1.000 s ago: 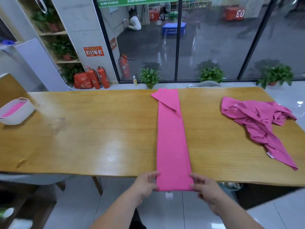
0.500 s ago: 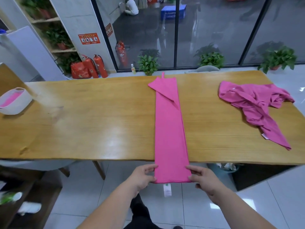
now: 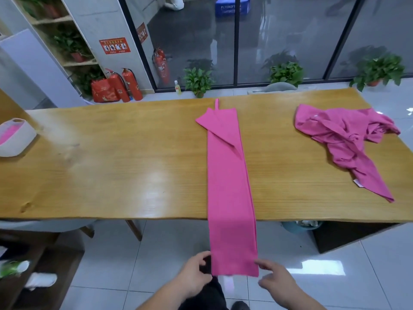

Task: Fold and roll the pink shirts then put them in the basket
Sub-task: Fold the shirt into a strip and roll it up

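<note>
1. Pink shirt folded into a long narrow strip (image 3: pixel 228 175), laid lengthwise across the yellow wooden table (image 3: pixel 123 164). Far end folded to a slanted point, near end hanging off the front edge.
2. White oval basket (image 3: pixel 21 143) at the table's left end, cut off by the frame edge. Pink fabric (image 3: pixel 9 134) inside, too little visible to tell whether rolled.
3. Second pink shirt, crumpled and unfolded (image 3: pixel 344 139), on the right of the table, well apart from the strip. Small white tag (image 3: pixel 357 182) at its lower hem.
4. Left hand (image 3: pixel 194 276) beside the hanging end's left edge, thumb and fingers curled in a C. Impossible to tell whether pinching the cloth or just short of it.
5. Right hand (image 3: pixel 277 280) at the hanging end's right edge, fingers spread and fairly straight, index fingertip touching the cloth; somewhat blurred.
6. Round blue-grey bin (image 3: pixel 290 228) under the table, mostly hidden by the tabletop; contents unclear.
</note>
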A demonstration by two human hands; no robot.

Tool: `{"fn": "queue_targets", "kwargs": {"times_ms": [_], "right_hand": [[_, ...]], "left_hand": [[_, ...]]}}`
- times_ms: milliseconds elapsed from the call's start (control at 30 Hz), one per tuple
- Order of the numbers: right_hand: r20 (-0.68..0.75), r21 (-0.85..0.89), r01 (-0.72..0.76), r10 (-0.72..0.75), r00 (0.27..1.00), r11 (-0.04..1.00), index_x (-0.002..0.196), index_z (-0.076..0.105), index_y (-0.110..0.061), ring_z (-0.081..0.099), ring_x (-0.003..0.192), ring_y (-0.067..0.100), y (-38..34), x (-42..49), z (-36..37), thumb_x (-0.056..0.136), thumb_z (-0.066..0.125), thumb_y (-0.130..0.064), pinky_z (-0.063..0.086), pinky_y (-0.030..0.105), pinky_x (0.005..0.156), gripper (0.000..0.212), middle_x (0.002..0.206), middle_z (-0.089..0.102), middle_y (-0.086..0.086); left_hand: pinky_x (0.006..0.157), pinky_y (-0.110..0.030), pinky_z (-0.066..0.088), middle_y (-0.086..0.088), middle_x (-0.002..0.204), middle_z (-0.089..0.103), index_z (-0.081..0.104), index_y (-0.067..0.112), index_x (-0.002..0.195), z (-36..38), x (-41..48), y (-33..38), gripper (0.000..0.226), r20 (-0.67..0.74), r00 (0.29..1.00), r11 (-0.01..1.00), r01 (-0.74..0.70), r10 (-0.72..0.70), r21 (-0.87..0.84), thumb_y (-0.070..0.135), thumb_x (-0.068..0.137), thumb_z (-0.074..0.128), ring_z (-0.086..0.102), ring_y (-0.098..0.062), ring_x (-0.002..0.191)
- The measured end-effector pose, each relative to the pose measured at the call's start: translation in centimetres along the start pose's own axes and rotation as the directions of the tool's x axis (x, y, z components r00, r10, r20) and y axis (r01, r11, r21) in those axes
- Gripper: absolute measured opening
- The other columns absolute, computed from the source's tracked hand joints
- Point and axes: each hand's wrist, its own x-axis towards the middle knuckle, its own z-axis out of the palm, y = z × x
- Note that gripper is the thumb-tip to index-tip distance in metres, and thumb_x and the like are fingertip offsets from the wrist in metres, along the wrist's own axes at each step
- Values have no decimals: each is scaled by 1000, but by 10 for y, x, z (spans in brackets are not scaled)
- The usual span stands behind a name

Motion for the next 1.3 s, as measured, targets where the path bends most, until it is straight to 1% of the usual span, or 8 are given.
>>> {"fn": "queue_targets", "kwargs": {"times_ms": [200, 367, 500, 633, 767, 933, 1133, 1300], "right_hand": [[-144, -456, 260, -359, 922, 851, 137, 57, -41, 51, 132, 10, -67, 50, -23, 92, 60, -11, 40, 21, 104, 55, 140, 51, -16], [-31, -699, 330, -488, 872, 635, 168, 19, -26, 12, 162, 17, -118, 103, -32, 103, 49, -33, 17, 33, 129, 72, 174, 9, -8], [-1, -860, 254, -500, 866, 442, 155, 50, -17, 40, 152, 29, -88, 100, -10, 96, 45, -50, 21, 48, 124, 67, 166, 39, 8], [-36, -881, 266, -617, 786, 390, 105, 72, -20, 61, 97, 29, -94, 95, 0, 89, 57, -45, 50, 50, 96, 34, 105, 67, 2], [-22, -864, 266, -560, 828, 428, 138, 64, -20, 55, 135, 28, -134, 130, -22, 98, 48, -47, 49, 45, 112, 51, 143, 59, 5], [70, -860, 279, -443, 894, 427, 169, 8, -25, -2, 162, 17, -147, 152, -33, 107, 24, -62, -4, 39, 130, 73, 175, -7, -3], [42, -867, 305, -552, 833, 395, 144, 64, -25, 59, 135, 21, -119, 129, -16, 95, 54, -65, 27, 47, 119, 64, 151, 59, 0], [29, -896, 293, -614, 789, 334, 137, 68, -28, 68, 108, 23, -136, 142, -17, 94, 57, -58, 36, 46, 112, 53, 119, 67, -4]], "left_hand": [[116, -34, 40, 12, 154, 38, 45, 35, 152, -52, 28, 72, 56, -201, 823, 718, -311, 531, 623, 21, 99, 55, 40, -11, 140], [129, -42, 20, -4, 175, 12, 22, 21, 167, -68, 70, 123, 69, -106, 838, 562, -260, 536, 786, 24, 103, 47, 14, -23, 161], [128, -47, 25, -12, 170, 31, 39, 9, 160, -51, 73, 100, 66, -4, 863, 444, -256, 504, 859, 24, 96, 47, 31, -29, 156], [92, -40, 52, 4, 95, 66, 67, 23, 97, -56, 74, 94, 17, 32, 708, 359, -397, 706, 845, 31, 87, 56, 61, -20, 90], [119, -40, 35, -2, 154, 49, 53, 21, 147, -92, 110, 116, 51, -14, 736, 415, -366, 677, 833, 34, 98, 46, 46, -24, 143], [132, -47, 4, 1, 176, -13, -2, 20, 169, -121, 121, 117, 79, 110, 861, 400, -339, 496, 851, 56, 107, 31, -16, -19, 161], [127, -44, 9, 7, 175, 20, 31, 30, 164, -120, 102, 72, 78, 194, 801, 345, -444, 567, 827, 70, 99, 43, 20, -23, 161], [126, -48, 30, 13, 159, 45, 49, 34, 153, -137, 117, 81, 61, 228, 744, 333, -522, 628, 785, 69, 102, 42, 40, -21, 149]]}}
